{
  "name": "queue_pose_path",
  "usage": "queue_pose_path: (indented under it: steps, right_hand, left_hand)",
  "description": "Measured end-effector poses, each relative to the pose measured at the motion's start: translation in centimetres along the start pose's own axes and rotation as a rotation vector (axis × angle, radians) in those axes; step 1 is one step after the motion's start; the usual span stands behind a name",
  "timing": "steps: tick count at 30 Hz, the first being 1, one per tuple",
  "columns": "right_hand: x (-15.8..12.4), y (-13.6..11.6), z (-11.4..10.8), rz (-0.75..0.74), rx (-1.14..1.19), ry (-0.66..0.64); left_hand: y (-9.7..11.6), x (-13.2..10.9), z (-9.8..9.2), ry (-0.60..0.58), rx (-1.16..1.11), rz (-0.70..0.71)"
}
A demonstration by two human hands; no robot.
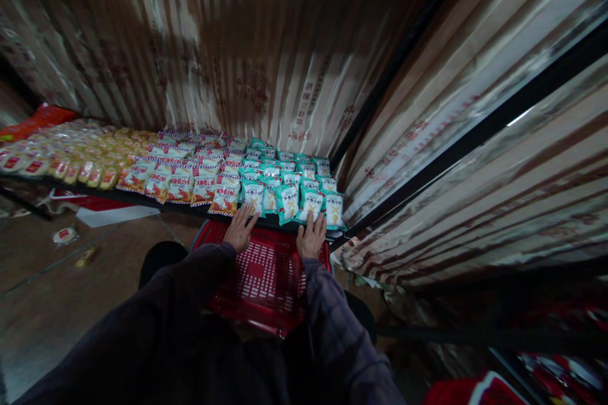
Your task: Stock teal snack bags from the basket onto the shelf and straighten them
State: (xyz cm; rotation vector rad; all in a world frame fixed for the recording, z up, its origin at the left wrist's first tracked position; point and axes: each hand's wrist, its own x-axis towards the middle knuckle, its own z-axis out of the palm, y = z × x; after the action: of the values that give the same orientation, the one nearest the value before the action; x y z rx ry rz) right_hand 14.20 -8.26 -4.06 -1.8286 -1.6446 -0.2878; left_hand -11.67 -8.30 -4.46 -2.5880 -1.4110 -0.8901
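Both my hands reach over a red plastic basket (254, 272) to the front edge of a low shelf. My left hand (240, 229) is open, fingers spread, its tips by the lower edge of a green-and-white snack bag (253, 195). With fingers stretched forward, my right hand (311, 237) is open too. Its fingertips are at the bottom of another green-and-white snack bag (312, 201); whether they press on it I cannot tell. Several more such bags stand in rows behind. To their left are rows of white-and-orange snack bags (180, 182).
Small yellow packs (95, 174), pale round packs (35, 166) and an orange bag (40, 120) fill the shelf's left part. A round pack (65, 236) and a yellow pack (86, 257) lie on the floor. A black frame post (399, 202) and pleated curtain (456, 139) border the right.
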Motion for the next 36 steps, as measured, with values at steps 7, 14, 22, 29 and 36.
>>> queue_pose_path:
  steps: [7,14,22,29,36]
  right_hand:
    - [0.0,0.05,0.33,0.005,-0.017,-0.009]
    - [-0.02,0.14,0.46,0.005,-0.05,0.001]
    - [-0.03,-0.05,0.24,0.009,-0.017,-0.005]
    - [-0.1,0.01,0.14,-0.009,-0.001,0.006]
    - [-0.29,0.21,0.23,-0.02,-0.011,0.011]
  left_hand:
    - [0.21,0.03,0.18,-0.011,0.013,-0.012]
    - [0.36,0.1,0.13,0.001,0.023,-0.009]
    - [0.49,-0.01,0.19,0.006,0.041,-0.023]
    - [0.57,-0.02,0.02,-0.022,0.053,-0.054]
    - [0.68,0.08,0.0,-0.018,0.045,-0.048]
